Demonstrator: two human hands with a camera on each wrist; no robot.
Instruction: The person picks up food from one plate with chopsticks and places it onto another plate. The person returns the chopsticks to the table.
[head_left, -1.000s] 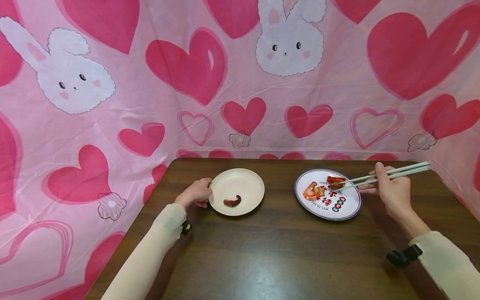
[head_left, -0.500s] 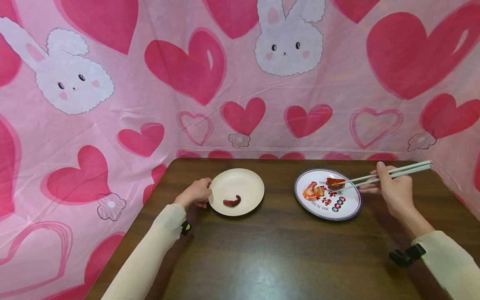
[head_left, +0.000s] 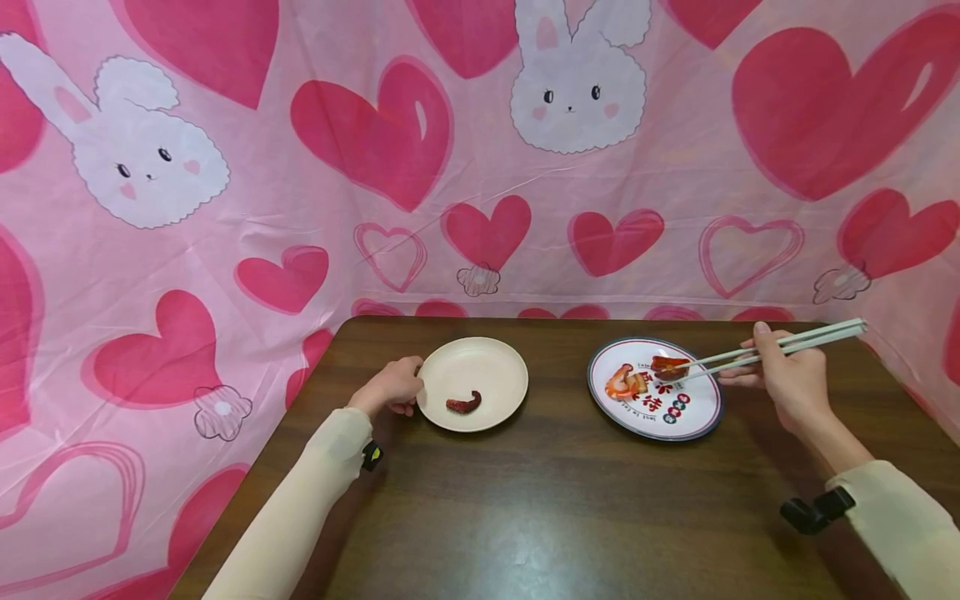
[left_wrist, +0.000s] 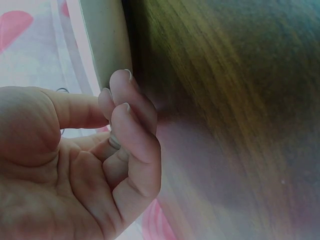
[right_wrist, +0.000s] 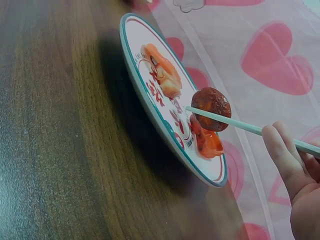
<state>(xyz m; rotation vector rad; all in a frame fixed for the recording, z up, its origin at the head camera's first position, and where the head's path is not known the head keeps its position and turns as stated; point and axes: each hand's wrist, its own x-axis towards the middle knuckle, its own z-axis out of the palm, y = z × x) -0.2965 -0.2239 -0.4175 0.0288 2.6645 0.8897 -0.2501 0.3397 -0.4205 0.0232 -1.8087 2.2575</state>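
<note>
My left hand [head_left: 390, 386] pinches the near-left rim of a cream plate [head_left: 495, 362] between thumb and curled fingers. A dark red, curved piece of food like a tentacle tip [head_left: 465, 403] lies on that plate. My right hand [head_left: 791, 379] holds a pair of pale green chopsticks [head_left: 810, 338], their tips over the right side of a printed white plate [head_left: 697, 414]. In the right wrist view a chopstick crosses a round brown piece of food [right_wrist: 212, 102], which sits against a glossy red-orange piece [right_wrist: 207, 142]. A shrimp-like orange and white piece [head_left: 619, 382] lies farther left.
The dark wooden table [head_left: 480, 517] carries both plates near its back edge, with a gap of bare wood between them. Behind and to the left hangs a pink cloth [head_left: 480, 150] with hearts and rabbits.
My right hand has shifted slightly to the right and the chopsticks' back ends have risen a little. The brown piece lies closer to the red-orange one. My left hand stays at the rim.
</note>
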